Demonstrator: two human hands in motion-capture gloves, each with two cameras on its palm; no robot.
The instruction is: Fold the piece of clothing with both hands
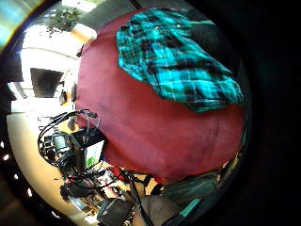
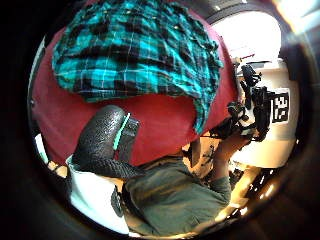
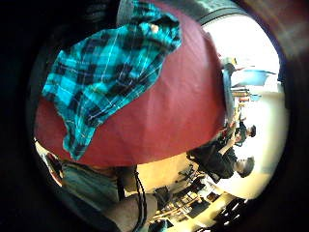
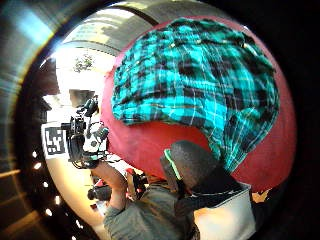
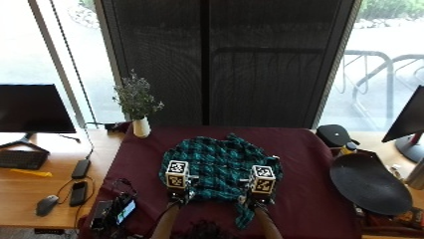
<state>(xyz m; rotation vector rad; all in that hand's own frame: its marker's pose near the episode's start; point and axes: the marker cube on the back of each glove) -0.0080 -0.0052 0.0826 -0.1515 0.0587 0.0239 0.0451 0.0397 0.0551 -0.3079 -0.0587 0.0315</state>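
The left hand (image 5: 177,185) and right hand (image 5: 260,188) hover side by side above the near edge of the shirt, apart from each other. Whether their fingers are straight or curled cannot be told; each thumb-side palm view shows only one gloved digit over the cloth, and no grasp on fabric is visible. Beneath them a dark red tablecloth (image 5: 305,164) covers the table. The teal and black plaid shirt (image 5: 218,164) lies crumpled at its middle, one strip trailing toward the person. A white vase (image 5: 141,127) of sprigs stands at the cloth's far left corner.
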